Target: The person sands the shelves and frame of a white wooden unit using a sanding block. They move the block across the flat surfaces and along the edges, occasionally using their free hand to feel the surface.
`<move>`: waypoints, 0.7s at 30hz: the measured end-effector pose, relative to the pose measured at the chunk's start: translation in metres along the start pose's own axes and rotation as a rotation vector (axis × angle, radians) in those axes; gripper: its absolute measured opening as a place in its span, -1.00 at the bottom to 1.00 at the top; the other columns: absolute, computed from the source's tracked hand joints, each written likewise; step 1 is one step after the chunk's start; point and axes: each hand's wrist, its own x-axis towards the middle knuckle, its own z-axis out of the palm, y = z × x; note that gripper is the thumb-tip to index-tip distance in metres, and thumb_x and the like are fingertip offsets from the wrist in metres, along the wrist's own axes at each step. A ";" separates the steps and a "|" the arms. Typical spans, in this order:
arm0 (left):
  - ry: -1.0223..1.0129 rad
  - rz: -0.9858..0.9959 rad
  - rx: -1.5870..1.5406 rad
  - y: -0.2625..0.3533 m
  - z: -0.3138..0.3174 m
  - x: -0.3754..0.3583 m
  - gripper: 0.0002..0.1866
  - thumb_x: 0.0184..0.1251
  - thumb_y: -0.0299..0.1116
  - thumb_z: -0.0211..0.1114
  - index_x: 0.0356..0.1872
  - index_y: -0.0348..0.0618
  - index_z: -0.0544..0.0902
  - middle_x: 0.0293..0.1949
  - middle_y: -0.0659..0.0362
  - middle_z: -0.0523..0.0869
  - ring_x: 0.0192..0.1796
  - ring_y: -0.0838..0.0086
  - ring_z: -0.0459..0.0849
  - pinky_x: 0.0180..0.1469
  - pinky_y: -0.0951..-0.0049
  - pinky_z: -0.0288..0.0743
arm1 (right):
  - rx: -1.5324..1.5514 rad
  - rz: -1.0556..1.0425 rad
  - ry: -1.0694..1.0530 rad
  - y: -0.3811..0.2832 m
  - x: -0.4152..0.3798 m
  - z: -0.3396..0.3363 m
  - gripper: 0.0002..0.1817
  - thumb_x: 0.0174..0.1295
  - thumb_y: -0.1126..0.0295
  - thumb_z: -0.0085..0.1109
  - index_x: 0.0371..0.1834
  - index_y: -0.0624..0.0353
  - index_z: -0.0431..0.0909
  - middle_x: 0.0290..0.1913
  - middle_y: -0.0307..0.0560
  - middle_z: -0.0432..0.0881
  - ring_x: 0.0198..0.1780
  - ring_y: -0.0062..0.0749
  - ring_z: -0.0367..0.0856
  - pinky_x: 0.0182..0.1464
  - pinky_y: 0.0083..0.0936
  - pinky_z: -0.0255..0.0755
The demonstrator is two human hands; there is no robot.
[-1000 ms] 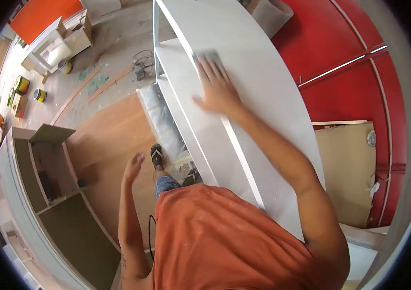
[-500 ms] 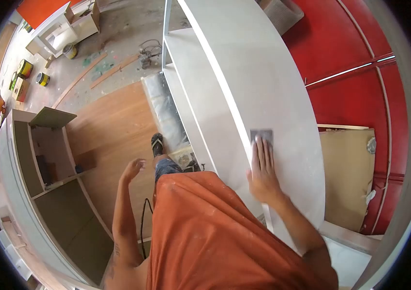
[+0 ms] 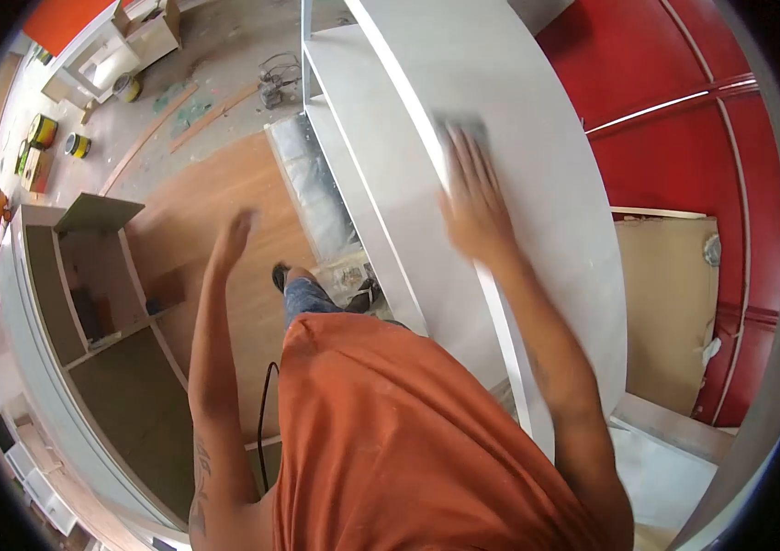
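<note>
A dark grey flat pad [image 3: 465, 124], blurred by motion, lies on the white panel [image 3: 537, 184] of a large shelf unit. My right hand [image 3: 477, 202] presses flat on the pad, its fingers stretched out along the panel close to the white front edge. Away from the unit, my left hand [image 3: 235, 234] hangs in the air over the wooden floor; it is smeared, and its fingers cannot be made out clearly.
An open cabinet [image 3: 101, 285] stands at left. Paint cans [image 3: 78, 145], wood strips and a tool with a cable [image 3: 270, 92] lie on the floor [image 3: 215, 46]. Plastic-wrapped material [image 3: 312, 184] borders the shelf unit. Red panels [image 3: 656, 83] and a brown board [image 3: 670, 303] are at right.
My right hand and the pad have moved forward along the panel, up in the view. My left hand has also gone forward. The view has shifted slightly.
</note>
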 end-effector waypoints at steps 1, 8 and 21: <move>-0.006 -0.077 0.241 -0.097 0.006 -0.020 -0.65 0.52 -0.45 0.17 0.24 -0.32 0.62 0.12 -0.17 0.74 0.14 0.12 0.71 0.24 0.17 0.51 | 0.008 0.077 -0.071 -0.009 -0.053 -0.017 -0.20 0.39 0.43 0.09 0.62 0.51 -0.01 0.68 0.36 0.01 0.68 0.27 -0.03 0.70 0.06 -0.15; -0.192 -0.380 -0.052 -0.090 -0.061 -0.095 -0.57 0.48 -0.57 0.13 0.34 -0.26 0.56 0.15 -0.07 0.76 0.16 0.19 0.72 0.23 0.19 0.53 | -0.004 0.199 -0.112 -0.026 -0.062 -0.021 -0.17 0.33 0.52 0.06 0.62 0.57 -0.07 0.67 0.43 -0.02 0.69 0.37 -0.09 0.69 0.16 -0.22; -0.314 0.146 0.434 -0.022 -0.034 0.102 -0.60 0.59 -0.38 0.08 0.34 -0.18 0.59 0.28 0.01 0.69 0.34 0.26 0.60 0.40 0.23 0.41 | -0.037 0.094 0.126 -0.021 0.016 0.005 -0.25 0.40 0.41 0.06 0.63 0.38 0.07 0.64 0.27 0.15 0.66 0.21 0.07 0.69 0.00 -0.06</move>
